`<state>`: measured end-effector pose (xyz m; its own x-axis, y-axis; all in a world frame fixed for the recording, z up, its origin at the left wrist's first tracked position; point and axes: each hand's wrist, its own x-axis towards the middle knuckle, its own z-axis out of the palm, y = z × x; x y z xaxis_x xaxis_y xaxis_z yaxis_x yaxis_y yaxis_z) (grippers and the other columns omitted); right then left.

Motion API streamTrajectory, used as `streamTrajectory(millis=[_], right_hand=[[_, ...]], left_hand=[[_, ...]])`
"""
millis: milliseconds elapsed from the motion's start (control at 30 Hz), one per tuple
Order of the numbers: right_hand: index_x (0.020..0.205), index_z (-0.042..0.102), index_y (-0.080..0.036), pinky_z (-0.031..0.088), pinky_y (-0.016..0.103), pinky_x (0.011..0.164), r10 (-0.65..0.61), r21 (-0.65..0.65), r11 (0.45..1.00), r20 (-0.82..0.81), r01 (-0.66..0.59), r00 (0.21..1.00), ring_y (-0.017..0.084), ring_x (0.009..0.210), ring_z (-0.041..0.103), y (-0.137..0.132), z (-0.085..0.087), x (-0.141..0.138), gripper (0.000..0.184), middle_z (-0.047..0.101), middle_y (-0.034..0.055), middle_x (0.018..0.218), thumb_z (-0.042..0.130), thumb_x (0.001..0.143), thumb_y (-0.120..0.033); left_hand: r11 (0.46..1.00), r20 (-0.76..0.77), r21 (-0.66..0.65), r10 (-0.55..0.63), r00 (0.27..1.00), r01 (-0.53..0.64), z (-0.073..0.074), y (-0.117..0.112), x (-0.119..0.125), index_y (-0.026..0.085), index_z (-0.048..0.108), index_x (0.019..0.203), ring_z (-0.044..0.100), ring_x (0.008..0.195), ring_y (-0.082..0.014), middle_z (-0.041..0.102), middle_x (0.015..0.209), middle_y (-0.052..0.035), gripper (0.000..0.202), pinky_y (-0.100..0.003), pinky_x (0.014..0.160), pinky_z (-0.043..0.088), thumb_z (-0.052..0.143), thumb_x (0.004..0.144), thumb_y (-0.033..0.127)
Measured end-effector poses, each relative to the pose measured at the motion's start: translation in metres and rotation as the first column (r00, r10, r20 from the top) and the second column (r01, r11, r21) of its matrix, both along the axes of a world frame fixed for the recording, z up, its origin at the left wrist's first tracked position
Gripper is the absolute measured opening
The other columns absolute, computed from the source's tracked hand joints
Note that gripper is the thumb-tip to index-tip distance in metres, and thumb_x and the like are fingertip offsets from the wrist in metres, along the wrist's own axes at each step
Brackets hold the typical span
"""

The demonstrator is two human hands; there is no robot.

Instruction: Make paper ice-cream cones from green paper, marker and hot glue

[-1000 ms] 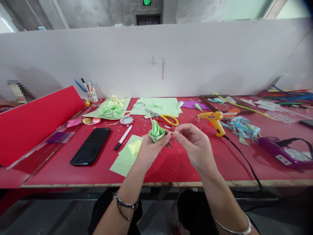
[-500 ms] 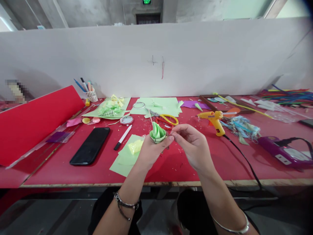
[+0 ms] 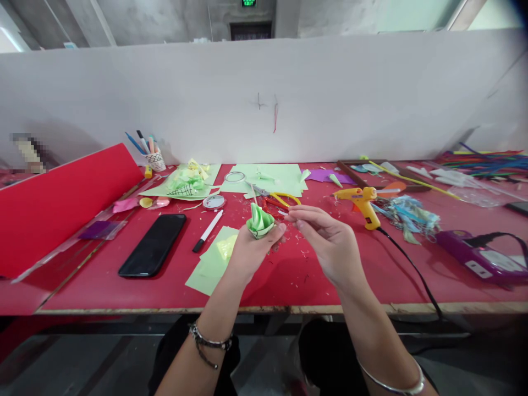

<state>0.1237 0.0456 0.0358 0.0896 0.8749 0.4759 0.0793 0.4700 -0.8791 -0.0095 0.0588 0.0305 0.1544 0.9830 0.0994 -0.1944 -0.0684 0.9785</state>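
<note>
My left hand (image 3: 247, 253) is closed around a small folded green paper piece (image 3: 259, 220), held above the red table (image 3: 289, 275). My right hand (image 3: 330, 242) is just right of it, thumb and fingertips pinched together near the paper's edge; what they pinch is too small to make out. Yellow-handled scissors (image 3: 284, 199) lie right behind both hands. Light green paper sheets (image 3: 210, 264) lie under my left wrist.
A black phone (image 3: 152, 245) and a white marker (image 3: 207, 231) lie at the left. A yellow glue gun (image 3: 363, 204) with a black cord stands at the right, near a purple device (image 3: 474, 256). A red board (image 3: 58, 209) leans at far left. A white partition closes the back.
Both hands rose slightly and the green paper piece tilted left. My right hand's pinch shifted up beside the paper's right edge.
</note>
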Motion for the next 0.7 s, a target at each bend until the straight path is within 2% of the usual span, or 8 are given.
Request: streamTrajectory(millis=[167,300,400,600,700], right_hand=[[0.084,0.065,-0.018,0.053,0.030,0.071,0.021,-0.084,0.996,-0.043,-0.024,0.999,0.014,0.076,0.064,-0.0013,0.0021,0.0013,0.013,0.068,0.0034,0.082,0.055,0.075,-0.020],[0.076,0.063,-0.018,0.052,0.025,0.061,-0.023,-0.049,0.999,-0.038,0.021,0.999,0.011,0.064,0.061,-0.0015,0.0032,0.0034,0.006,0.064,0.0002,0.068,0.060,0.070,-0.020],[0.076,0.063,-0.018,0.050,0.024,0.056,-0.055,-0.025,0.998,0.002,0.055,0.998,0.010,0.058,0.058,-0.0021,0.0038,0.0045,0.006,0.062,-0.0008,0.065,0.060,0.071,-0.021],[0.079,0.067,-0.022,0.049,0.024,0.064,-0.074,0.070,0.995,0.106,0.067,0.992,0.012,0.078,0.057,-0.0049,0.0073,0.0027,0.013,0.061,0.0016,0.081,0.055,0.075,-0.017],[0.082,0.066,-0.022,0.049,0.024,0.064,-0.058,0.061,0.997,0.103,0.052,0.993,0.012,0.077,0.057,-0.0066,0.0079,0.0005,0.014,0.061,0.0016,0.082,0.054,0.076,-0.017]], left_hand=[[0.999,-0.065,0.040,-0.016,0.998,0.018,-0.0029,0.0011,-0.0003,0.015,0.050,0.062,0.041,0.051,-0.0062,0.046,0.053,0.0048,0.025,-0.020,0.049,0.033,0.062,0.067,0.037],[0.999,-0.123,0.036,-0.016,0.992,0.021,-0.0041,0.0003,0.0006,0.016,0.048,0.063,0.039,0.051,-0.0064,0.043,0.054,0.0050,0.025,-0.021,0.050,0.032,0.062,0.067,0.037],[0.998,-0.168,0.051,-0.017,0.986,0.026,-0.0037,-0.0011,0.0023,0.016,0.045,0.060,0.037,0.049,-0.0063,0.040,0.051,0.0054,0.028,-0.021,0.048,0.031,0.060,0.068,0.038],[0.996,-0.249,0.081,-0.025,0.968,0.046,-0.0021,-0.0043,0.0060,0.016,0.041,0.056,0.035,0.047,-0.0061,0.039,0.051,0.0053,0.030,-0.020,0.046,0.029,0.059,0.069,0.037],[0.995,-0.269,0.088,-0.020,0.963,0.045,-0.0016,-0.0048,0.0079,0.016,0.044,0.058,0.035,0.048,-0.0065,0.040,0.052,0.0050,0.026,-0.020,0.045,0.029,0.058,0.069,0.035]])
